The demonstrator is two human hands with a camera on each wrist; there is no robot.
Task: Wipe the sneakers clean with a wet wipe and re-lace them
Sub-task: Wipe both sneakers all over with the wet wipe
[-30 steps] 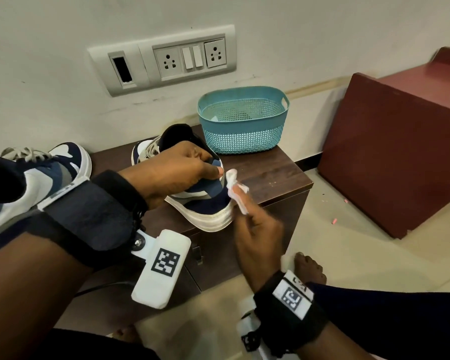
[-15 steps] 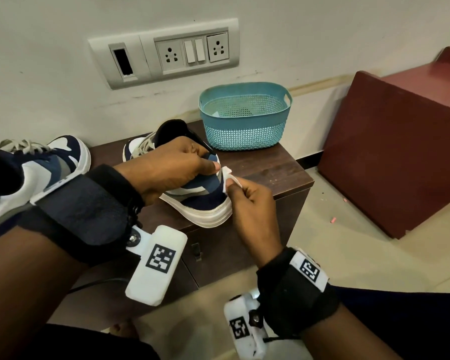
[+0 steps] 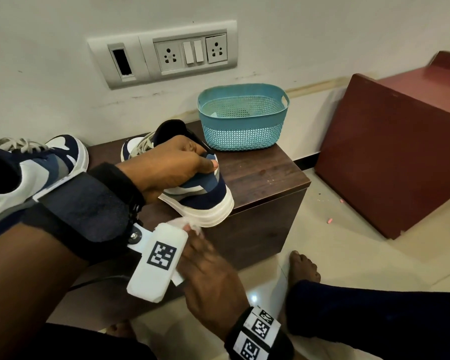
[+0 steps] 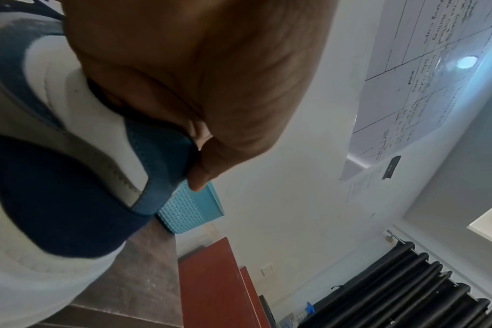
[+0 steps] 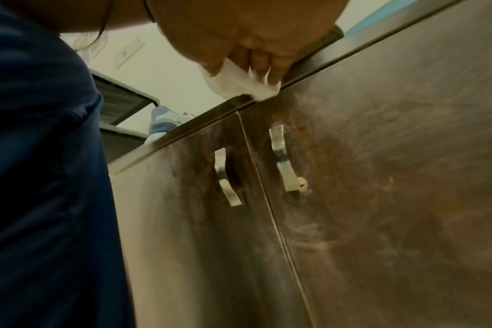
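- Sneaker [image 3: 205, 196] sits on the dark wooden desk [image 3: 265, 175], tipped up a little; heel end at the desk's front corner, toward the person, toe end away toward the wall.
- Long axis runs from the near-right corner back and to the left. White sole edge [image 3: 213, 214] faces the front edge of the desk.
- Left hand [image 3: 172, 165] comes in from the left and over the top, fingers curled on the collar and heel tab; thumb pinches the blue heel panel in the left wrist view. It holds the shoe steady.
- Right hand [image 3: 208, 271] is below and in front of the sneaker, just under the sole edge at the desk's front lip. Fingers bunched round the wet wipe [image 3: 192, 224]; the wipe's white fold sticks out past the fingertips in the right wrist view.
- From the wiping hand the shoe lies up and slightly away. The wipe looks to be touching the sole edge on the near side, but the left wrist camera block hides part of the contact, so I cannot be sure.
- Judgement: wiping step, on the sole's near side; next stroke most likely runs along the shoe's long axis.
- Second sneaker [image 3: 37, 172] lies well to the left, laces [image 3: 18, 144] in, toe pointing right.
- Teal basket [image 3: 242, 120] stands behind, near the wall, apart from the shoe.
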